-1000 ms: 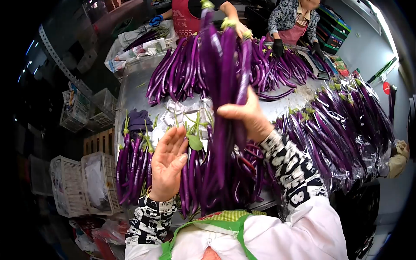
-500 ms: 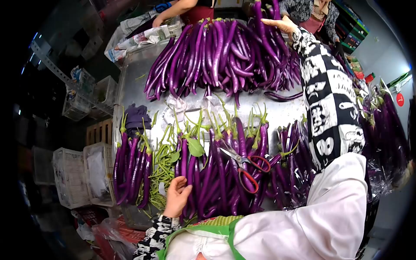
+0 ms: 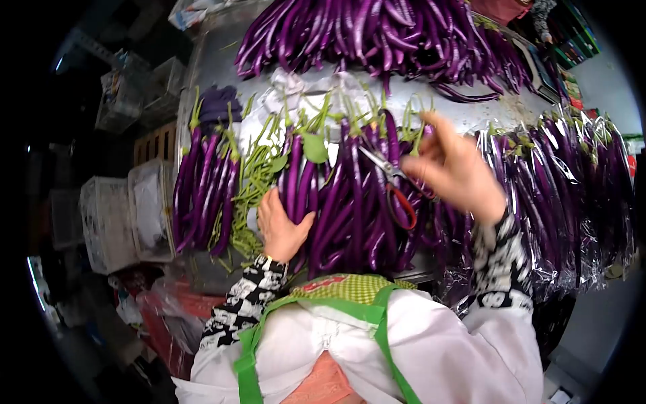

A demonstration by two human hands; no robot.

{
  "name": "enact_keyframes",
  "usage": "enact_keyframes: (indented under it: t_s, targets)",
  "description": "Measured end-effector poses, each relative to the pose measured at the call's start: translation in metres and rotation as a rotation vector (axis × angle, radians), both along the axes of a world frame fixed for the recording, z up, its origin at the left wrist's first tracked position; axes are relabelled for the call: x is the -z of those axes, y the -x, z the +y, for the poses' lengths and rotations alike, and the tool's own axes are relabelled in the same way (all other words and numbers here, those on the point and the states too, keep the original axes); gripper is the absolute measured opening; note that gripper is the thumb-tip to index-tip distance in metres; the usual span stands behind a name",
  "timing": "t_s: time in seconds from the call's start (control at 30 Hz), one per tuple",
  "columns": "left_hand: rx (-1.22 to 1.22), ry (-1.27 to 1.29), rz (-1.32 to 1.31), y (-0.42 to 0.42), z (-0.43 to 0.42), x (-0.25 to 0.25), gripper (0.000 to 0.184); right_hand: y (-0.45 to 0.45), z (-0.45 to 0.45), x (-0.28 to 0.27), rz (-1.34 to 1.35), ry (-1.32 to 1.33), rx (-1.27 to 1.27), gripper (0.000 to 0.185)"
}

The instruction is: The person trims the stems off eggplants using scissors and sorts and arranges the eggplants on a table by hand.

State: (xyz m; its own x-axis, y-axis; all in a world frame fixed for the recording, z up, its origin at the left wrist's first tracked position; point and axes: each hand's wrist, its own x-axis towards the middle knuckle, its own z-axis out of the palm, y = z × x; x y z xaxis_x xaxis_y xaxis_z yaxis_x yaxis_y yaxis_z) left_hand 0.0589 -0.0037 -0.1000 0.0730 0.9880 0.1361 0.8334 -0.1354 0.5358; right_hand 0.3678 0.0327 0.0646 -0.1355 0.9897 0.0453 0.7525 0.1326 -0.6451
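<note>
My left hand (image 3: pixel 281 229) rests with fingers apart against the long purple eggplants (image 3: pixel 330 215) in the near row. My right hand (image 3: pixel 461 172), smeared a little by motion, hovers by the scissors (image 3: pixel 402 209) with its fingers apart. It overlaps part of their handles, and I cannot tell whether it touches them. The red-handled scissors lie on the eggplants with slightly parted blades. Cut green stems (image 3: pixel 254 178) are heaped left of my left hand, and a green leaf (image 3: pixel 314 148) lies on the eggplants.
A large pile of eggplants (image 3: pixel 350 34) covers the far side of the metal table (image 3: pixel 208 64). Eggplants in clear plastic bags (image 3: pixel 552 195) line the right. A dark cloth (image 3: pixel 220 104) lies at the left above a smaller bunch (image 3: pixel 205 188). Plastic crates (image 3: pixel 108 225) stand beside the table.
My right hand has come back from the far pile to beside the scissors, now empty-looking. My left hand stays at the near eggplants, its fingers more spread. The camera view has shifted.
</note>
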Motion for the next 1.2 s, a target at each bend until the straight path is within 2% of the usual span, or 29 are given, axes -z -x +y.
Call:
enact_keyframes:
  t_s: [0.03, 0.13, 0.2, 0.3, 0.4, 0.5, 0.6, 0.67, 0.73, 0.87, 0.93, 1.0, 1.07, 1.17, 1.2]
  targets:
    - [-0.026, 0.114, 0.015, 0.004, -0.002, 0.006, 0.092, 0.017, -0.024, 0.001, -0.027, -0.008, -0.031, 0.077]
    - [-0.066, 0.216, 0.122, 0.008, -0.008, -0.005, 0.093, 0.04, -0.069, 0.037, -0.236, 0.006, -0.007, 0.078]
    - [0.049, 0.014, 0.25, 0.011, -0.017, -0.007, 0.089, 0.046, -0.087, 0.063, -0.321, -0.035, 0.072, 0.076]
    - [0.114, 0.019, 0.245, 0.011, -0.024, 0.0, 0.09, 0.048, -0.096, 0.077, -0.266, -0.095, 0.161, 0.069]
    - [0.022, 0.074, 0.056, 0.005, -0.012, 0.003, 0.097, 0.052, -0.094, 0.083, -0.335, -0.207, 0.199, 0.063]
    - [-0.085, 0.214, 0.169, -0.01, 0.009, 0.004, 0.103, 0.057, -0.09, 0.083, -0.361, -0.222, 0.21, 0.061]
    - [-0.126, 0.201, 0.182, -0.026, 0.014, 0.008, 0.099, 0.061, -0.087, 0.087, -0.37, -0.151, 0.219, 0.057]
    - [-0.132, 0.19, 0.169, -0.021, 0.015, 0.009, 0.099, 0.063, -0.085, 0.093, -0.315, -0.327, 0.261, 0.052]
    - [-0.071, 0.208, 0.185, -0.018, 0.014, 0.008, 0.098, 0.059, -0.076, 0.093, -0.399, -0.414, 0.312, 0.049]
    - [-0.079, 0.265, 0.216, -0.005, 0.023, 0.004, 0.102, 0.028, -0.065, 0.117, -0.349, -0.266, 0.282, 0.05]
    - [-0.066, 0.32, 0.227, 0.0, 0.03, -0.008, 0.102, 0.027, -0.069, 0.1, -0.396, -0.15, 0.213, 0.049]
    - [-0.077, 0.373, 0.134, 0.009, 0.037, -0.012, 0.097, 0.022, -0.069, 0.101, -0.364, -0.163, 0.223, 0.048]
    - [-0.072, 0.515, 0.112, 0.026, 0.046, -0.015, 0.084, 0.019, -0.067, 0.103, -0.377, -0.097, 0.2, 0.047]
    - [-0.064, 0.524, -0.043, 0.042, 0.048, 0.006, 0.076, 0.022, -0.063, 0.106, -0.311, -0.176, 0.202, 0.043]
    - [-0.08, 0.544, -0.013, 0.034, 0.044, -0.012, 0.076, 0.024, -0.061, 0.109, -0.307, -0.189, 0.209, 0.041]
